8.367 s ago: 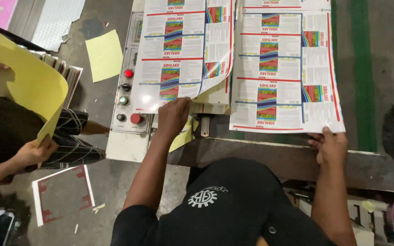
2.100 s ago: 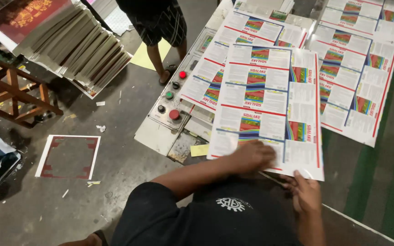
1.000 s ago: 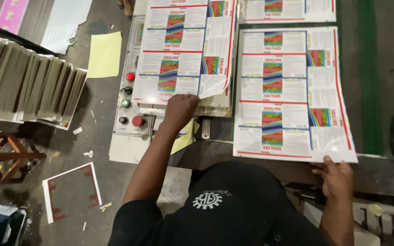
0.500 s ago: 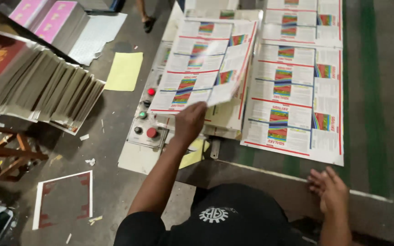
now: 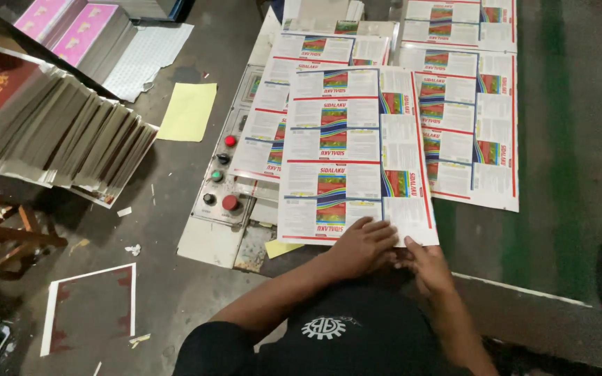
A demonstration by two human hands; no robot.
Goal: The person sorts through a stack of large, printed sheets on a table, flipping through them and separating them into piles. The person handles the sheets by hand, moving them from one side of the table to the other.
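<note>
A large white printed sheet (image 5: 353,150) with rows of red, blue and green label panels hangs flat in front of me. My left hand (image 5: 362,245) grips its near edge with fingers on top, and my right hand (image 5: 426,261) pinches the same edge just to the right. The sheet covers part of the stack of like sheets (image 5: 266,125) on the left and overlaps another printed sheet (image 5: 479,132) lying on the green belt (image 5: 559,160).
A grey control panel (image 5: 221,181) with red, green and black buttons sits left of the sheets. A fanned pile of printed boards (image 5: 64,132) rests on a wooden frame at far left. A yellow sheet (image 5: 188,111) and a red-cornered card (image 5: 90,306) lie on the floor.
My left hand has pulled one sheet off the left stack and carried it right and toward me. My right hand has moved left and taken hold of its near edge.
</note>
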